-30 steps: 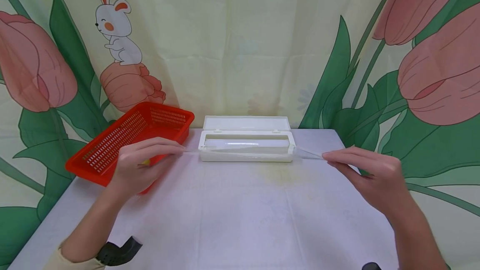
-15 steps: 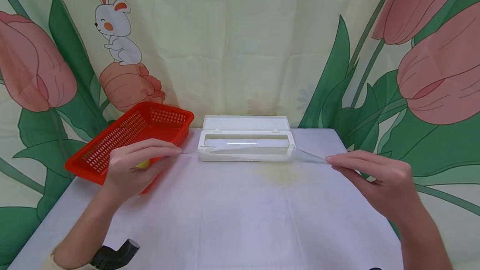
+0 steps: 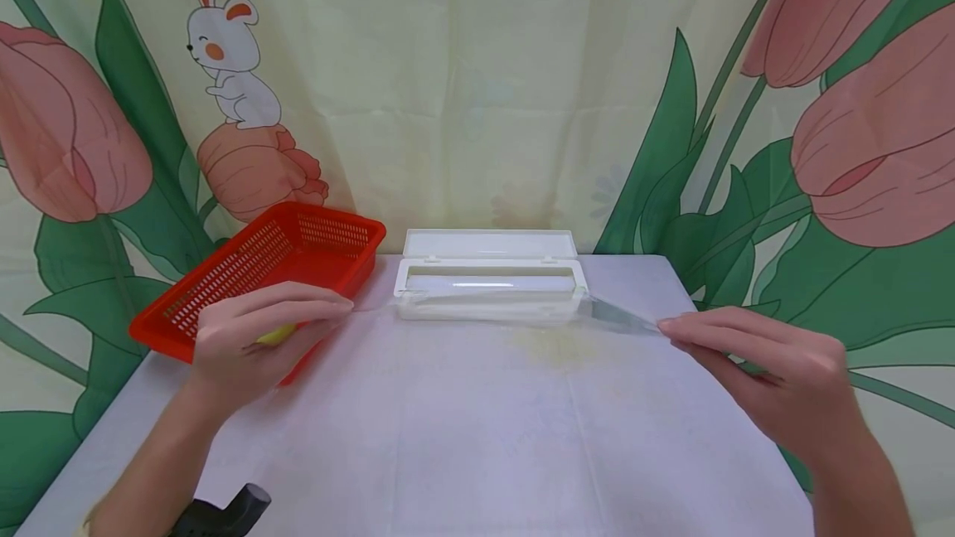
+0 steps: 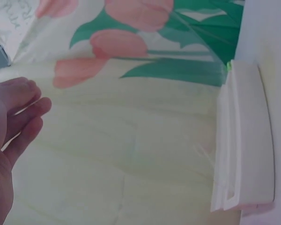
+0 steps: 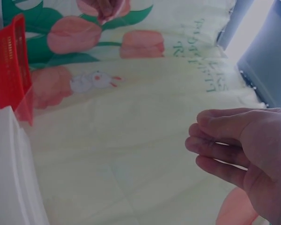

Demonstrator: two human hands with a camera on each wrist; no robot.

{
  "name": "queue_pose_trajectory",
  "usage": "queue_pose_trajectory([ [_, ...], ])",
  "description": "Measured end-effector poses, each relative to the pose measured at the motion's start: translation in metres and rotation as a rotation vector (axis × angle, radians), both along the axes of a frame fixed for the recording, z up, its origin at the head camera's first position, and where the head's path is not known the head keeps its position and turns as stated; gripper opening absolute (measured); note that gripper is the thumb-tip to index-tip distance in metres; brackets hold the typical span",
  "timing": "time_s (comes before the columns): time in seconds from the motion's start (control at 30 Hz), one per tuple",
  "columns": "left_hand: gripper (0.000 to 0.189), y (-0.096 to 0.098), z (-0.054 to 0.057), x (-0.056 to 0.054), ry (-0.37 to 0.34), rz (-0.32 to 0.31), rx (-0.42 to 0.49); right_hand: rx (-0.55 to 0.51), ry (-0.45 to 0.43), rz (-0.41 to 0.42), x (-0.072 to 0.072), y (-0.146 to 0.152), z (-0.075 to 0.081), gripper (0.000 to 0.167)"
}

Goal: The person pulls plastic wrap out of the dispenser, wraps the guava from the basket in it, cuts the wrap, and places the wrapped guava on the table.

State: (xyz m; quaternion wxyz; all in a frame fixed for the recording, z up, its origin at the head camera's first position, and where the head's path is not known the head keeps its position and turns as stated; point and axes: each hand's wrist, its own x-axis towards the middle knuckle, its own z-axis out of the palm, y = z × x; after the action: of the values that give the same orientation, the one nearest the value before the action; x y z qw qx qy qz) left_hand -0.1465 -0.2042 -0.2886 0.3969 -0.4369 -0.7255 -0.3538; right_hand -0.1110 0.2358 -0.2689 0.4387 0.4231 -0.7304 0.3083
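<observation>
A white cling film dispenser [image 3: 414,307] stands on the table with its lid [image 3: 488,244] raised. Inside lies a pale roll [image 3: 481,282]. Clear cling film [image 3: 619,316] comes out over the front of the dispenser and spreads to both sides. Its left corner is pinched between the thumb and fingertips of my left hand [image 3: 249,342], in front of the red basket. On the other side my right hand [image 3: 783,367] pinches the right corner, near the table's right edge. In the left wrist view, the dispenser [image 4: 255,140] is at right, away from the hand.
A red slotted plastic basket [image 3: 257,251] sits at the back left, partly behind my left hand. Something yellow [image 3: 278,335] shows in it past the fingers. A white cloth [image 3: 485,437] covers the table, and a tulip-printed curtain [image 3: 522,81] hangs right behind.
Both hands have drawn slightly nearer to me and farther apart, still pinching the film. More film now stretches from the dispenser's right side. Dispenser and basket have stayed put.
</observation>
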Motion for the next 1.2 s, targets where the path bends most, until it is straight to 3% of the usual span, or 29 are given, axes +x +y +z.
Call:
queue_pose_trajectory([
  [0.33, 0.032, 0.0026, 0.0019, 0.0065, 0.072, -0.022, 0.007, -0.032, 0.041, 0.079, 0.0060, -0.0050, 0.0055, 0.026],
  [0.73, 0.033, 0.0009, -0.0009, 0.0077, 0.051, -0.040, 0.012, -0.051, 0.026, 0.126, 0.0057, -0.0072, 0.0045, 0.024],
  [1.2, 0.029, 0.0003, -0.0055, 0.0012, 0.007, -0.039, 0.005, 0.007, -0.053, 0.024, -0.0011, 0.0023, -0.0042, 0.030],
])
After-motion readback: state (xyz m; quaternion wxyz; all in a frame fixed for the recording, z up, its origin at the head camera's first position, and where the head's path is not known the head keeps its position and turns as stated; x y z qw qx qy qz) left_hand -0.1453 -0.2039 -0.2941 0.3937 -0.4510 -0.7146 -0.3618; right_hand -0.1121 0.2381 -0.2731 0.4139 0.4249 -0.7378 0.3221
